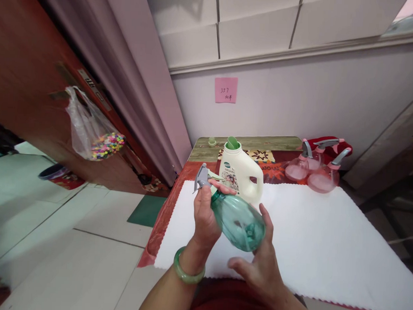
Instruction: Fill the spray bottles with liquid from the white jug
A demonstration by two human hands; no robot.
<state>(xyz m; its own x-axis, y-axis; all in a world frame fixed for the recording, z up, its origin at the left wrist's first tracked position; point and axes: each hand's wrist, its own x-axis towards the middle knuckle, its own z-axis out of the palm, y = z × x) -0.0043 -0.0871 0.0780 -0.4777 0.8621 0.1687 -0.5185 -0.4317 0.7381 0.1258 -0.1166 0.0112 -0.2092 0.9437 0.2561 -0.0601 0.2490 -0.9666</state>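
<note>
A clear green spray bottle (238, 221) with a grey trigger head (202, 177) lies tilted in the air above the white mat. Its neck is gripped by my left hand (206, 214), which wears a green bangle at the wrist. My right hand (262, 261) is beside the bottle's base, thumb and fingers spread, the fingertips at its far side; whether they touch cannot be told. Just behind the bottle stands a cream detergent jug (245, 170) with a handle, uncapped, a green funnel-like piece (232, 142) in its mouth.
Several pink-tinted spray bottles (322, 179) stand at the table's back right. A small green cap (212, 141) sits at the back left. The white mat (308, 240) covers the table's front. A plastic bag of colourful beads (107, 144) hangs from the door handle at left.
</note>
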